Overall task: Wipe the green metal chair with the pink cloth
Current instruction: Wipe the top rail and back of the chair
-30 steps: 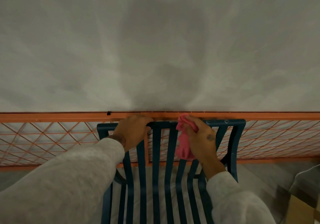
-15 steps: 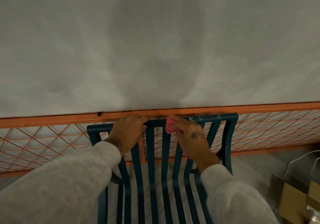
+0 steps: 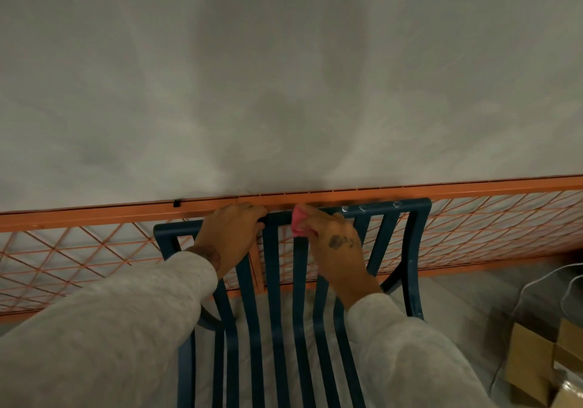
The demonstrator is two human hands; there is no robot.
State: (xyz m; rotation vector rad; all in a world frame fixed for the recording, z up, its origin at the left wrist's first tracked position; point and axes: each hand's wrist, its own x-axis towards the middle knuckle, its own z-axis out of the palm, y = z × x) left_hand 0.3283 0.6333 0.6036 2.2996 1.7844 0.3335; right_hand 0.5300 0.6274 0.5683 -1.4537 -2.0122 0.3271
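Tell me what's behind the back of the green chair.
Behind the chair back stands an orange mesh fence, its lattice showing between the slats, with a grey wall beyond. The left hand and the right hand, holding the pink cloth, cover parts of it.

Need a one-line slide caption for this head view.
Left hand grips the green chair's top rail while right hand presses pink cloth against it.

Dim, soft light; faint shadows; wide-angle bending at edges.
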